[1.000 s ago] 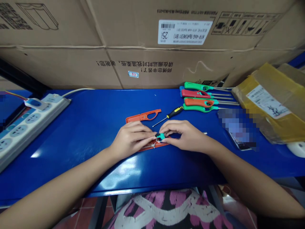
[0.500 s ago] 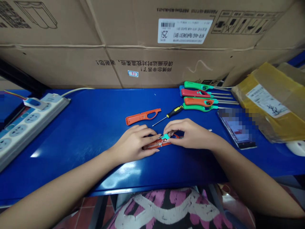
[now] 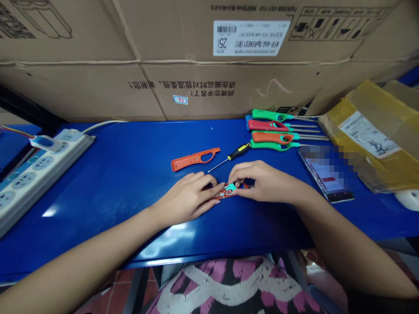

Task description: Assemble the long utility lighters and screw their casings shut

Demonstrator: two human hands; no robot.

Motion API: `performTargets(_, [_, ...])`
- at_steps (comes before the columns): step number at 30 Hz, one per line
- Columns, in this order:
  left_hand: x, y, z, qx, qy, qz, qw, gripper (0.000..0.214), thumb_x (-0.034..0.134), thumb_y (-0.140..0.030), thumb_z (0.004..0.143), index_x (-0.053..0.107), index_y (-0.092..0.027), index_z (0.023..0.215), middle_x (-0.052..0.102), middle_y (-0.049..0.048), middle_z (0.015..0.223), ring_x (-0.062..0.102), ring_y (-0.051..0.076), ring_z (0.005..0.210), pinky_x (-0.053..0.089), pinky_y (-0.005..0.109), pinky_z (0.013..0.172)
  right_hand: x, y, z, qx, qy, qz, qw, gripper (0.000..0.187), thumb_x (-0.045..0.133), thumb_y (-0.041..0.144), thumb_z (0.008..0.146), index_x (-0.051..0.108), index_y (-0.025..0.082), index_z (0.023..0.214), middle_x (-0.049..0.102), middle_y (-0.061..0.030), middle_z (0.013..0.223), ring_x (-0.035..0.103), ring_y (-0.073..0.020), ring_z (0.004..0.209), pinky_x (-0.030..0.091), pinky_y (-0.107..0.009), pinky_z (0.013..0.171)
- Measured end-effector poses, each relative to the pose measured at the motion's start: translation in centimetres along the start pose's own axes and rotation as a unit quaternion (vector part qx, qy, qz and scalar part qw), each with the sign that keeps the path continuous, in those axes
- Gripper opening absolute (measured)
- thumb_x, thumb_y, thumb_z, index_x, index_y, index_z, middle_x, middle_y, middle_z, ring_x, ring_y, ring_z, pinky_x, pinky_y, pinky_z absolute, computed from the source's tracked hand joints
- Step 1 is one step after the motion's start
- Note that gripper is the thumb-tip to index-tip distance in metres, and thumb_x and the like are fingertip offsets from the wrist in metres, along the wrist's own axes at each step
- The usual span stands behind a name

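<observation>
An opened orange gas lighter [image 3: 225, 192] lies on the blue table with its inner parts showing. My left hand [image 3: 185, 196] is closed over its handle end, covering much of that part. In the lighter's middle sits a turquoise trigger [image 3: 231, 187]. The fingertips and thumb of my right hand [image 3: 262, 181] pinch it, and that hand hides most of the lighter's other end. Behind my hands lies the loose orange shell half [image 3: 190, 162], inner side up. A black and yellow screwdriver [image 3: 240, 151] rests beside it, tip toward my left hand.
Several coloured gas lighters [image 3: 271, 125] are stacked at the back right. A phone [image 3: 327, 174] and a taped yellow parcel [image 3: 376, 131] lie further right. On the left is a power strip [image 3: 42, 174]. A large cardboard box [image 3: 98, 91] walls off the back.
My left hand has slid slightly forward over the lighter's handle, covering more of it. The right fingers stay at the turquoise trigger. The whole view has shifted a little.
</observation>
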State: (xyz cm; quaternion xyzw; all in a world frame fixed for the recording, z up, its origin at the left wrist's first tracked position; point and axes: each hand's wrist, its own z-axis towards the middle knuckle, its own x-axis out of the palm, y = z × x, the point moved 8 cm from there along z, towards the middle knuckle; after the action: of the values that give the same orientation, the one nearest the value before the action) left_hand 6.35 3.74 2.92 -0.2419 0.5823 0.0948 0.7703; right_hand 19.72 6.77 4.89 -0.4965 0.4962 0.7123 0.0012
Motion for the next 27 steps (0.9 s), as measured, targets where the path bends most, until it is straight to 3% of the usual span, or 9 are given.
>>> performTargets(9, [-0.8,1.1,-0.3,-0.03,-0.027,-0.059,0.997,0.031,0.054,-0.029,0.1,0.066,-0.018,0.127,0.064,0.0097,0.112,0.06,0.022,0.097,0.053,0.037,0.085,1.1,-1.2,0.8,0.038,-0.015,0.018,0.999,0.018,0.07,0.012,0.086,0.073,0.015,0.103,0.068,-0.0013,0.082,0.062,-0.0123,0.071,0.049,-0.025,0.069])
performTargets(21, [-0.5,0.3,-0.4,-0.033,-0.012,0.079,0.996,0.038,0.043,-0.033,0.106,0.062,-0.013,0.132,0.064,0.0136,0.113,0.059,0.023,0.093,0.054,0.038,0.077,0.5,-1.8,1.0,0.03,-0.04,0.015,0.999,0.011,0.069,0.015,0.085,0.071,0.017,0.097,0.071,-0.002,0.082,0.065,-0.0145,0.074,0.051,-0.027,0.072])
performTargets(27, [-0.5,0.8,-0.6,-0.062,-0.039,0.009,0.997,0.036,0.048,-0.032,0.104,0.062,-0.016,0.133,0.064,0.0123,0.113,0.058,0.023,0.094,0.054,0.04,0.081,0.1,-1.5,0.9,0.001,-0.049,-0.053,0.997,0.01,0.075,0.02,0.085,0.072,0.019,0.095,0.07,-0.0031,0.082,0.062,-0.0171,0.08,0.048,-0.029,0.075])
